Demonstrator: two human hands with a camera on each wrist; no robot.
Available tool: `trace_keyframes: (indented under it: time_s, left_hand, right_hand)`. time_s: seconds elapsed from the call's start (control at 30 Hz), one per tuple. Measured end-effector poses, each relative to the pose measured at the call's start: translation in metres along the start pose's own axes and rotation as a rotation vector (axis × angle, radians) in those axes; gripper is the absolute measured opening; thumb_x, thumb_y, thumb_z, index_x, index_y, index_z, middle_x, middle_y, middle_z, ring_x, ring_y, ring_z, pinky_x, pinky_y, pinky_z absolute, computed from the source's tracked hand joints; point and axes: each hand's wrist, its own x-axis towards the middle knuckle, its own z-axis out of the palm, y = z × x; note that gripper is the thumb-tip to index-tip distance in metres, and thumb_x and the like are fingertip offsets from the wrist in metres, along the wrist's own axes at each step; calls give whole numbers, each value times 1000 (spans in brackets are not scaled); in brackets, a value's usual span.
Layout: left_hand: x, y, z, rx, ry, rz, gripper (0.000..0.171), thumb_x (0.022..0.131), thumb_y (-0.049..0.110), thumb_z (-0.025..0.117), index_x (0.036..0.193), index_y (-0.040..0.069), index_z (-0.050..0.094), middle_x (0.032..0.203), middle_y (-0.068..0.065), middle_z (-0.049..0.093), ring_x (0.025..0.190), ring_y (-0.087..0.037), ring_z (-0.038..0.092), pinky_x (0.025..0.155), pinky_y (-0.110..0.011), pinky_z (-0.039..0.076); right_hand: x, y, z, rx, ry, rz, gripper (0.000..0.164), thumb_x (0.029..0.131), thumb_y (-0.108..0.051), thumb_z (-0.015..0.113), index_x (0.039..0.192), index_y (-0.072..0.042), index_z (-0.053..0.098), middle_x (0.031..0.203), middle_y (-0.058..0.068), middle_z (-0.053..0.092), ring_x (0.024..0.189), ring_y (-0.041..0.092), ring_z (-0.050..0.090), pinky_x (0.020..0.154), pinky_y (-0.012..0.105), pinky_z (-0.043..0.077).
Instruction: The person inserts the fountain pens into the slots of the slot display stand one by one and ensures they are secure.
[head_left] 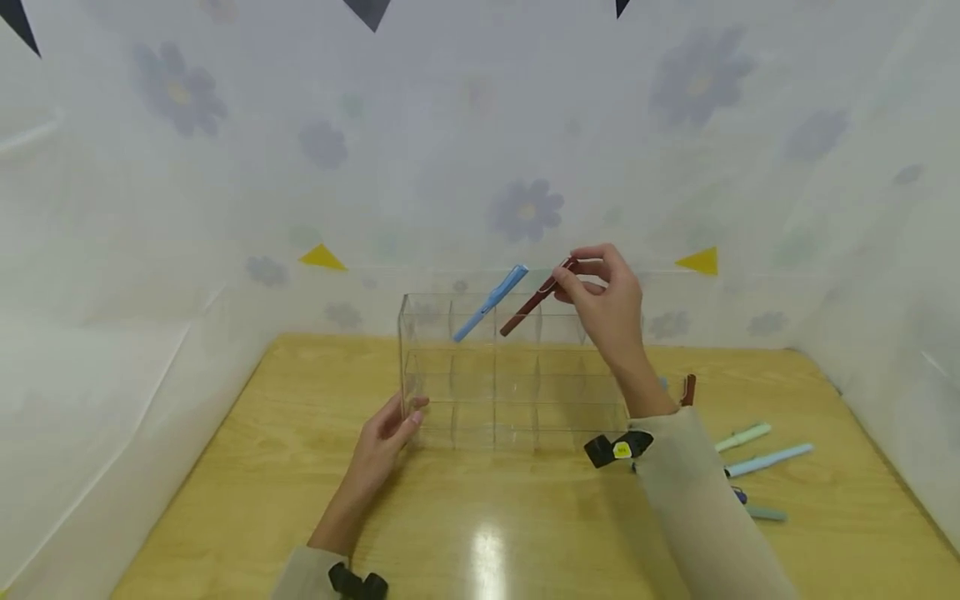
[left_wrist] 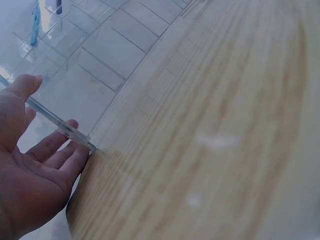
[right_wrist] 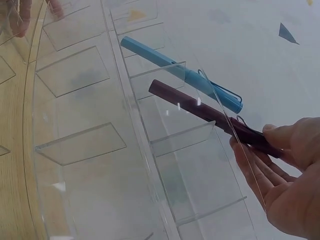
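Observation:
A clear divided organizer (head_left: 517, 402) stands on the wooden table with compartments in rows. My left hand (head_left: 382, 442) grips its left side; in the left wrist view the thumb and fingers (left_wrist: 75, 159) lie on either side of the clear panel's edge. My right hand (head_left: 613, 312) pinches a dark red pen (head_left: 536, 302) by its clip end, between thumb and fingers. The pen slants down to the left, its lower end at a top-row compartment. Beside it a light blue pen (head_left: 491, 303) leans in the neighbouring top-row compartment, as the right wrist view (right_wrist: 160, 60) also shows.
On the table to the right, partly behind my right sleeve, lie a light green pen (head_left: 748, 436), a light blue pen (head_left: 776, 459), a grey-green pen (head_left: 767, 514) and another dark red pen (head_left: 688, 389). A flowered curtain (head_left: 420, 167) hangs behind the table.

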Motion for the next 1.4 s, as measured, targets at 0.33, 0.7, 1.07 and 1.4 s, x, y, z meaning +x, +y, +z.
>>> trace_keyframes:
  time_s: [0.33,0.7,1.07,1.4]
  left_hand:
    - [8,5,6,-3,-18,-8,52,105,17,61,155,11,46,136,-18,64,131,-35,57,94,-23,49]
    - [11,4,1,-2,-49,-14,52,106,20,60,156,12,45,139,-19,62,133,-36,55,96,-28,50]
    - [1,5,-4,4,-60,-31,51,107,20,58,154,7,45,141,-18,60,133,-37,54,103,-46,47]
    - [-2,4,-12,4,-62,-42,53,107,22,58,157,11,43,143,-18,59,136,-37,52,103,-31,46]
  right_hand:
    - [7,-8,-13,-233,-72,39,29,98,-12,72,117,7,63,104,21,72,80,8,73,73,28,59]
    - [8,-6,-18,-283,-117,71,34,98,-14,72,125,2,61,107,20,73,82,7,71,74,30,60]
    - [-12,-20,-60,-247,3,66,30,102,-19,66,128,-6,62,111,18,72,91,12,73,78,23,58]
    - [-48,-16,-95,-212,86,128,30,101,-18,68,129,-8,63,111,8,71,95,16,71,80,22,57]
